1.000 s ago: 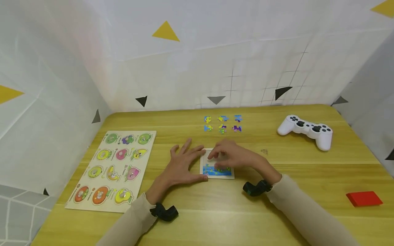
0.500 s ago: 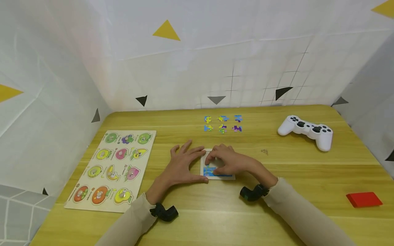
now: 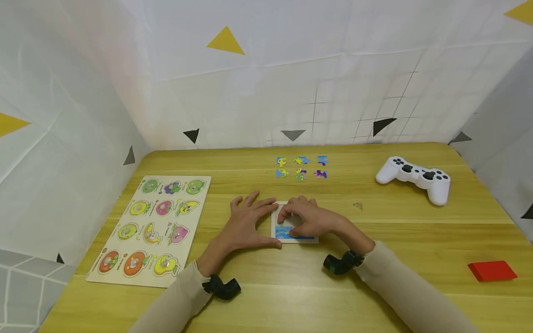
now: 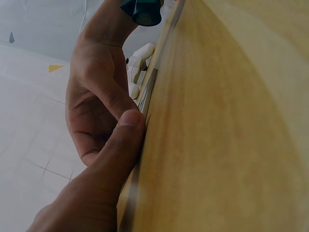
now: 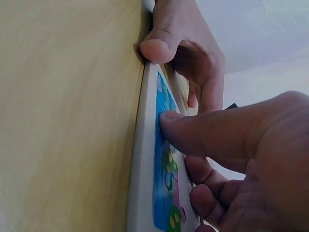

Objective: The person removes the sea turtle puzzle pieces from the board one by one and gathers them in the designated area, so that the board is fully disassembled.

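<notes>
A small white-rimmed jigsaw tray (image 3: 308,241) lies on the table with blue pieces along its near side. My left hand (image 3: 248,225) rests flat with fingers spread, fingertips at the tray's upper left and thumb at its lower left corner. Over the tray bends my right hand (image 3: 310,216), thumb and curled fingers around a blue puzzle piece (image 3: 283,232) at the left of the filled part. In the right wrist view its thumb (image 5: 181,129) presses on the blue picture (image 5: 161,188), which also shows green and pink. The right part of the tray is hidden under the hand.
Several loose puzzle pieces (image 3: 301,167) lie in two rows beyond the tray. A wooden fruit puzzle board (image 3: 164,222) is at the left. To the right are a white game controller (image 3: 412,178) and a red block (image 3: 492,271). White sheeting hangs behind the table.
My right hand came down and slightly left over the tray, its fingers closing around a piece there, then stayed nearly still. My left hand kept its place.
</notes>
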### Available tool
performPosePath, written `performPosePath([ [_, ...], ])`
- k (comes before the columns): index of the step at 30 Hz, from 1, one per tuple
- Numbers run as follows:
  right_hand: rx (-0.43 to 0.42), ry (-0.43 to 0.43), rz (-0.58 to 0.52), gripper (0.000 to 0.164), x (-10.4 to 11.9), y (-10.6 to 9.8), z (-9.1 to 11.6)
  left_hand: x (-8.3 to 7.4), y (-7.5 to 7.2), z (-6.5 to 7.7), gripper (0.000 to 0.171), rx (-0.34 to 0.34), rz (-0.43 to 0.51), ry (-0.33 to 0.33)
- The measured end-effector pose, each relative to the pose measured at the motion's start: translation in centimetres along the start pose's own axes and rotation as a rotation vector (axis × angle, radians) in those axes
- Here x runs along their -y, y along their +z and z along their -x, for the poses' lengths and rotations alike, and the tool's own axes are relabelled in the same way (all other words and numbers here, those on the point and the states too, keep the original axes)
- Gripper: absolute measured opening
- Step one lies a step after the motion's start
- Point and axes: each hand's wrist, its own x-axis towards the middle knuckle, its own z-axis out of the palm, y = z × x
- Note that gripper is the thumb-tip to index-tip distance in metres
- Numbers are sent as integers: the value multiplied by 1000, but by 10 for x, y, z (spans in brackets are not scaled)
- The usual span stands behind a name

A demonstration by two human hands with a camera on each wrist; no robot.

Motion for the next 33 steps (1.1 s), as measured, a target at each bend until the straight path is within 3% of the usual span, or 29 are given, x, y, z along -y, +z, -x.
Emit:
performPosePath([
  [22,-3,-26,-80,28,1,0,-1,0,1,0,98,-8,1,3],
  [33,-6,-84,-20,36,-1,5,-2,2,1,0,99,-6,9,9],
])
